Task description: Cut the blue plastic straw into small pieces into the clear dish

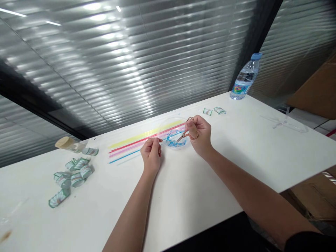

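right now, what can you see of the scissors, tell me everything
The scissors are small, with coppery, metallic-looking loop handles and slim, greyish blades. The right hand grips them by the loops. They slant, tips down and leftward, at the clear, round bowl of small blue pieces. Whether the tips touch anything, or are slightly parted, is too small to tell.

Both hands are bare, the left hand (151, 154) and the right hand (201, 134) alike, with slender fingers and narrow wrists. The left forearm (131, 210) is uncovered down to the lower edge of the view; the right forearm (244, 185) is uncovered too, broadening toward the elbow, where a plain black sleeve (304, 242) begins in the lower right corner. More black clothing (223, 234) shows along the bottom, too dark to tell which garment.
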The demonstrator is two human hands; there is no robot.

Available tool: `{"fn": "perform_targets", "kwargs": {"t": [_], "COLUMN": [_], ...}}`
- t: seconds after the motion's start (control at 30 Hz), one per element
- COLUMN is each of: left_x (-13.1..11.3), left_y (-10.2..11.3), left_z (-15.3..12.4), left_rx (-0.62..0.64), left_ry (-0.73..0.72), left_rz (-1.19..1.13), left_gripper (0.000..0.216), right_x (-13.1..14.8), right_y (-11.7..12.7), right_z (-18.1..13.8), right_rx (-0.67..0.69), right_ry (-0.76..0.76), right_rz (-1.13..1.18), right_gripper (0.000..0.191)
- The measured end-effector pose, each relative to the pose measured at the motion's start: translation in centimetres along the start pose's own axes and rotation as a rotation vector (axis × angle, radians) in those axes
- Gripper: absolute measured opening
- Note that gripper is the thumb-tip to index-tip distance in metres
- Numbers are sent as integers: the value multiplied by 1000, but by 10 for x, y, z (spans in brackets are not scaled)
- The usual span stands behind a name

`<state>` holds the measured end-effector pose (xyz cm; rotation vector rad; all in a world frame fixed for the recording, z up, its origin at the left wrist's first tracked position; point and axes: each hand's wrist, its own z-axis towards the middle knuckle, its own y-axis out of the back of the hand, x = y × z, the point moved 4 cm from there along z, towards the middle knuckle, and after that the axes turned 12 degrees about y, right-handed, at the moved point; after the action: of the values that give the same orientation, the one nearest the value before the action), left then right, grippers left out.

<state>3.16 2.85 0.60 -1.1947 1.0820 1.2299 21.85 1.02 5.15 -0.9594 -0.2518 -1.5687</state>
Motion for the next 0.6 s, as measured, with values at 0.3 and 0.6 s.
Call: {"fn": "perform_targets", "kwargs": {"t": [0.3,0.6], "left_x": [0,-3], "left_y": [0,-2], "left_z": [0,0], "left_rx": [12,49], "left_ry": [22,33], "left_rz": [-16,-134], "left_gripper": [35,35], "right_x": [3,0], "right_y": [2,2], "right_z": [1,0], "right_rx": [-45,60], "right_ry": [11,-27], "right_rz": [-29,50], "right_gripper": [47,40]}}
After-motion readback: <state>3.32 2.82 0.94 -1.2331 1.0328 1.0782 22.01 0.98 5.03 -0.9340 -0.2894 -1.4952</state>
